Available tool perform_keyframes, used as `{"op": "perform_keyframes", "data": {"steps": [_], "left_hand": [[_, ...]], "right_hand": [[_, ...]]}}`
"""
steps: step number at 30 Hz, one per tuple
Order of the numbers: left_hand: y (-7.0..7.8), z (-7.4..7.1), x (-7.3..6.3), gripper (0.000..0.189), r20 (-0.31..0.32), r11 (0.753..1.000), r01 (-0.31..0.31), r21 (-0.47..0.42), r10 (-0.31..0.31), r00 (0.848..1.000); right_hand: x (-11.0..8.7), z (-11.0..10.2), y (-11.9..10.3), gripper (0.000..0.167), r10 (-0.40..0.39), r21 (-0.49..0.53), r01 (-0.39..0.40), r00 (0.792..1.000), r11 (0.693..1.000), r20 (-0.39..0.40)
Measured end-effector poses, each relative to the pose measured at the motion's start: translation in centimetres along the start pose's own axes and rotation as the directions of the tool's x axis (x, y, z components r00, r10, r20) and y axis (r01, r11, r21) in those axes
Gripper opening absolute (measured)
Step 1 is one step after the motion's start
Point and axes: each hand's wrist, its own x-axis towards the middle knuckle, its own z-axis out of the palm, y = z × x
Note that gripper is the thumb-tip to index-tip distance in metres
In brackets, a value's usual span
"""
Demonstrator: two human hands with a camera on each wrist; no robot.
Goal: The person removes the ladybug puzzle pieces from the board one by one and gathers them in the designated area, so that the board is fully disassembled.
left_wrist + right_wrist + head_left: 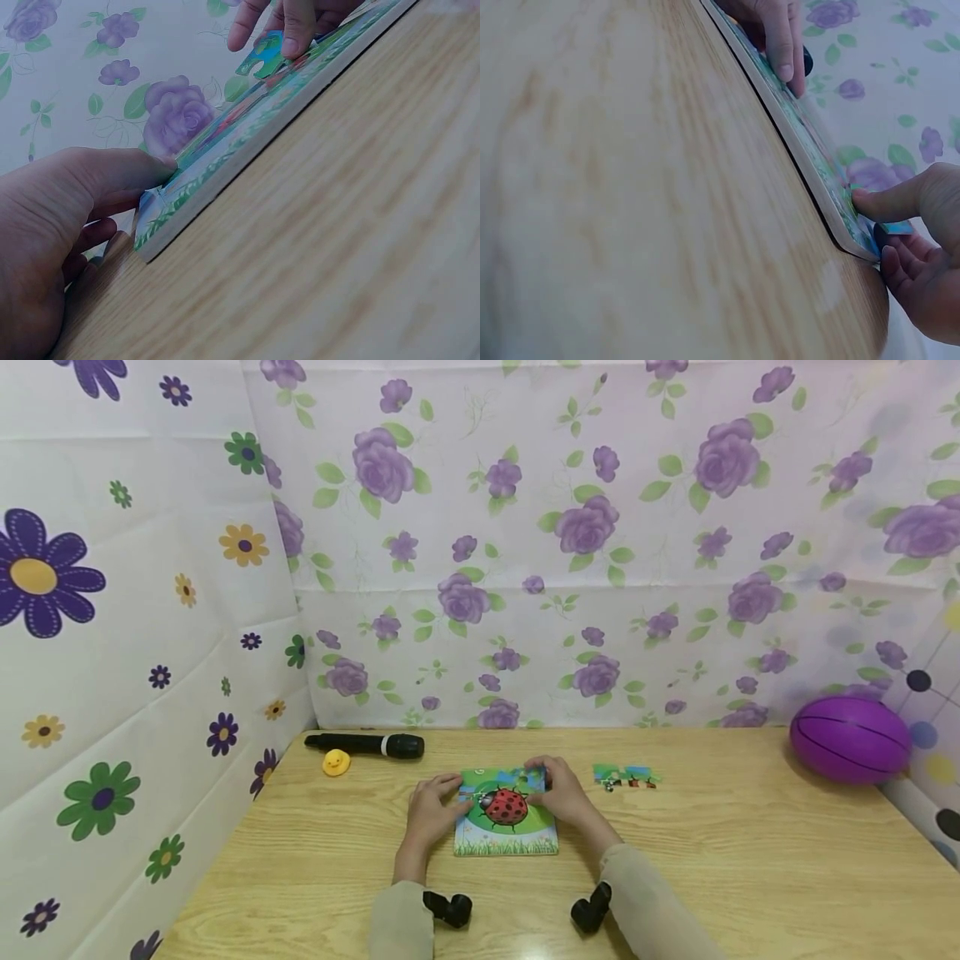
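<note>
A ladybug jigsaw puzzle (506,843) lies flat on the table in the head view, with a grassy strip along its near edge. My left hand (432,810) holds the puzzle's left side, thumb (154,169) on top and fingers down by the edge. At the far right corner, my right hand (562,793) pinches a blue-green puzzle piece (262,54), which tilts up from the board in the left wrist view. In the right wrist view the piece (897,226) shows between thumb and fingers, partly hidden.
Loose puzzle pieces (626,776) lie right of the board. A black microphone (367,744) and a yellow rubber duck (337,762) sit at the back left. A purple ball (851,740) rests at the back right. Flowered cloth (525,635) hangs behind the wooden table (750,860).
</note>
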Motion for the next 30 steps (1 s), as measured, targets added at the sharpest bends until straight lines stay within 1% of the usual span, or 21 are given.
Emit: {"op": "perform_keyframes", "data": {"steps": [5, 9, 13, 17, 22, 25, 28, 30], "left_hand": [[0.1, -0.1, 0.0, 0.049, 0.007, 1.0, 0.014, -0.015, -0.014, 1.0], [0.1, 0.0, 0.0, 0.049, 0.012, 0.999, 0.025, -0.025, -0.025, 1.0], [0.1, -0.1, 0.0, 0.05, 0.019, 0.999, 0.028, -0.028, -0.028, 0.999], [0.1, -0.2, 0.0, 0.049, 0.015, 0.999, 0.03, -0.026, -0.029, 0.999], [0.0, -0.2, 0.1, 0.05, 0.008, 0.999, 0.034, -0.016, -0.034, 0.999], [-0.1, -0.2, 0.1, 0.05, 0.01, 0.999, 0.04, -0.015, -0.039, 0.999], [-0.2, 0.0, 0.1, 0.05, 0.011, 0.999, 0.039, -0.015, -0.039, 0.999], [-0.2, 0.1, 0.1, 0.05, 0.012, 0.999, 0.037, -0.014, -0.037, 0.999]], "right_hand": [[0.1, -0.1, 0.1, 0.046, 0.014, 0.017, -0.013, 1.0, 1.0, -0.019], [0.0, -0.2, 0.3, 0.043, 0.042, 0.031, -0.041, 0.999, 0.999, -0.034], [-0.1, -0.4, 0.4, 0.039, 0.066, 0.066, -0.062, 0.996, 0.996, -0.063], [-0.3, -0.9, 0.4, 0.038, 0.072, 0.103, -0.063, 0.994, 0.993, -0.085], [-0.5, -2.2, 0.6, 0.038, 0.072, 0.142, -0.059, 0.994, 0.988, -0.088], [-0.6, -3.4, 1.0, 0.04, 0.076, 0.173, -0.063, 0.995, 0.983, -0.065], [-0.9, -4.8, 1.6, 0.04, 0.074, 0.168, -0.062, 0.995, 0.984, -0.064], [-1.2, -5.8, 2.0, 0.039, 0.074, 0.142, -0.064, 0.995, 0.988, -0.072]]}}
